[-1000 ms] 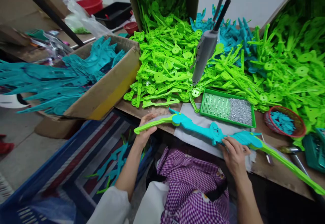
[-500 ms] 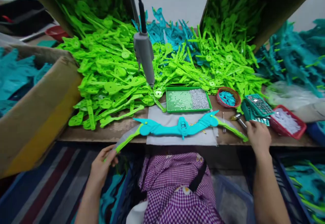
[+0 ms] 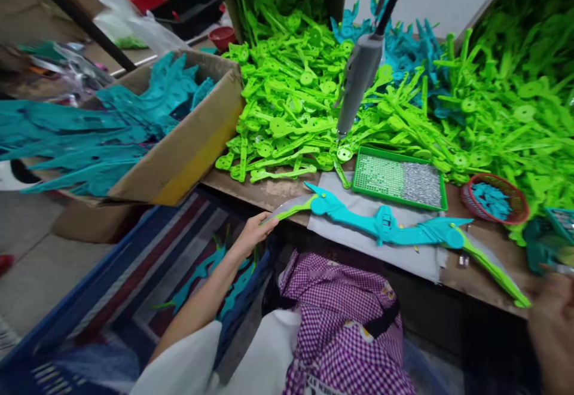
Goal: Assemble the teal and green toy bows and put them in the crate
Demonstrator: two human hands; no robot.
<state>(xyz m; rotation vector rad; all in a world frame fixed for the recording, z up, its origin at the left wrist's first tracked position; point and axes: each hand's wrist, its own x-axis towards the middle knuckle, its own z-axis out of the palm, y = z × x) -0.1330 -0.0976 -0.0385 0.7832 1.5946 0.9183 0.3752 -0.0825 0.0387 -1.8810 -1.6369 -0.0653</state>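
A toy bow (image 3: 354, 216), with a teal middle and lime-green arms at both ends, lies across a white cloth (image 3: 332, 230) at the table's front edge. My left hand (image 3: 255, 232) is closed around the tip of its left green arm, just off the edge. At the right border, my right hand (image 3: 553, 311) is blurred and partly cut off, apparently gripping a hammer whose brass-coloured head (image 3: 567, 256) shows above the fingers. The bow's right arm ends a little left of that hand.
A grey electric screwdriver (image 3: 361, 81) hangs over heaped green parts (image 3: 287, 108). Behind the cloth are a green tray (image 3: 399, 204) of small metal pins and a red basket (image 3: 522, 213) of teal pieces. A cardboard box (image 3: 188, 144) of teal parts stands left, above a blue crate (image 3: 98, 269).
The view has swung left, bringing more of the cardboard box into sight. My right hand has picked up the hammer from beside the trays. My left hand still holds the bow's tip.
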